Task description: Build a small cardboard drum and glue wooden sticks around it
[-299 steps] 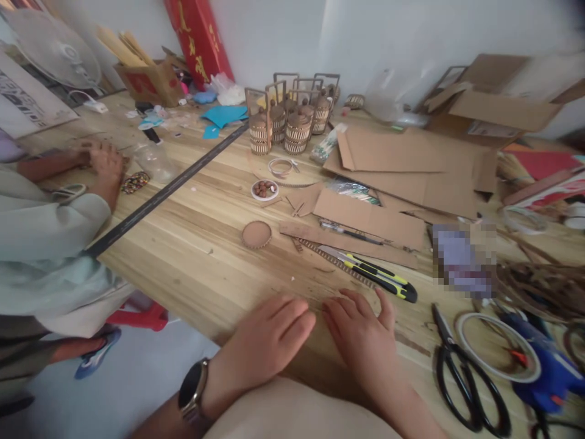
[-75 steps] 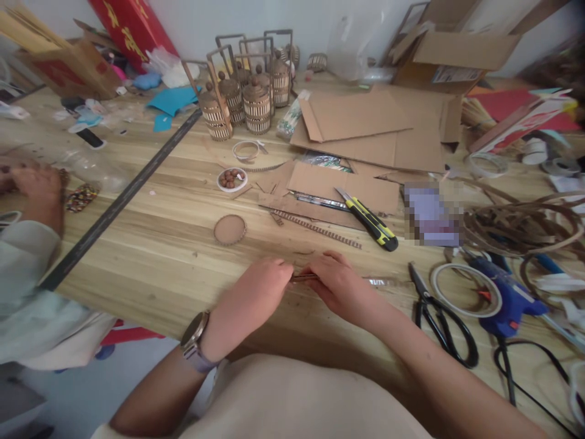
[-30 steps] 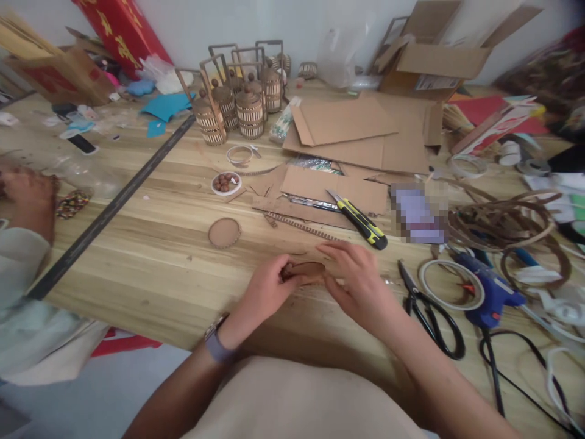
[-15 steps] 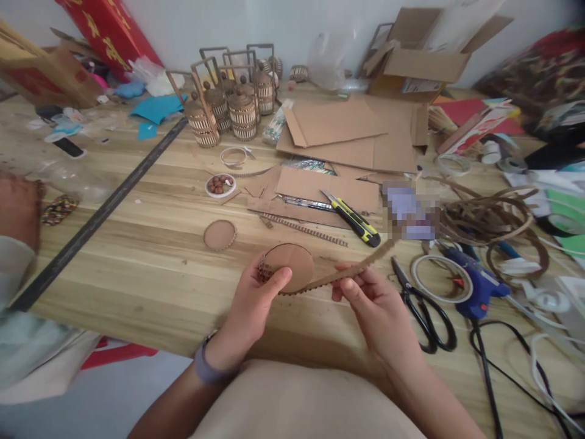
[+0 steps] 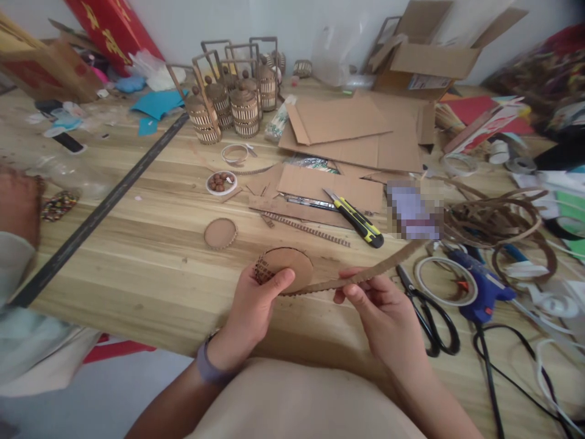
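Note:
My left hand (image 5: 256,300) grips a round cardboard disc (image 5: 295,265) by its left side, thumb on top. A narrow corrugated cardboard strip (image 5: 388,262) runs from the disc's near edge to the right. My right hand (image 5: 377,305) pinches this strip between thumb and fingers; its free end rises to the upper right. Beyond the disc lie a smaller round cardboard piece with a ridged rim (image 5: 220,233) and a yellow-black utility knife (image 5: 356,221). Black scissors (image 5: 432,320) rest right of my right hand.
Cardboard sheets (image 5: 347,131), small woven-looking lanterns (image 5: 244,113) and a dish of brown beads (image 5: 221,182) stand farther back. A blue glue gun (image 5: 482,286), tape roll (image 5: 445,281) and cables are at right. Another person's arm (image 5: 18,213) is at left, near a black bar (image 5: 105,204).
The strip's free end extends farther to the upper right, and the disc looks slightly more tilted. My right hand has shifted slightly right. The whole view has shifted a little.

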`<state>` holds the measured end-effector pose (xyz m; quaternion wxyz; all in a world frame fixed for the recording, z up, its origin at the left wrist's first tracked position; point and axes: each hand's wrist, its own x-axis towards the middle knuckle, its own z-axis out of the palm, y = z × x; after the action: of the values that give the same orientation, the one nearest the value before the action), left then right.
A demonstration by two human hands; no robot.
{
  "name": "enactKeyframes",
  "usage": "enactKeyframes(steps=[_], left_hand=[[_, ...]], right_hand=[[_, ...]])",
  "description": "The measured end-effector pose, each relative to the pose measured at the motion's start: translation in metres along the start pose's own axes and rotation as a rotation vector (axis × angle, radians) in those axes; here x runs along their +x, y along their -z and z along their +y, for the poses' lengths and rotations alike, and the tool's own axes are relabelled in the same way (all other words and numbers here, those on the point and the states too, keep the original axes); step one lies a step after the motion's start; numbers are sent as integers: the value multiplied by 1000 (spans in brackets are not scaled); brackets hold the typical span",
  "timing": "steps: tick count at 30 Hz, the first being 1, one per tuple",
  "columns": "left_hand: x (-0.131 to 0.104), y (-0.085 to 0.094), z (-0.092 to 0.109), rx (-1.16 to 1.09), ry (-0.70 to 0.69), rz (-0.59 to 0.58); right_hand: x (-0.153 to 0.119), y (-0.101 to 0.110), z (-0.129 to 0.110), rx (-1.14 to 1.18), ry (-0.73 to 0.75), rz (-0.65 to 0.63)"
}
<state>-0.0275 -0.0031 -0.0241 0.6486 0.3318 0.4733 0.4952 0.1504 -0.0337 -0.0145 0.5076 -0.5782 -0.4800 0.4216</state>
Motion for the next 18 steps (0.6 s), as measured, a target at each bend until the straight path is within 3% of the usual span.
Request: enactKeyframes(steps=[6, 18], left_hand=[[0, 8, -3, 104, -49, 55], [-8, 7, 12, 312, -58, -27]], right_hand=[[0, 2, 6, 79, -55, -2], [11, 5, -9, 95, -82, -79]])
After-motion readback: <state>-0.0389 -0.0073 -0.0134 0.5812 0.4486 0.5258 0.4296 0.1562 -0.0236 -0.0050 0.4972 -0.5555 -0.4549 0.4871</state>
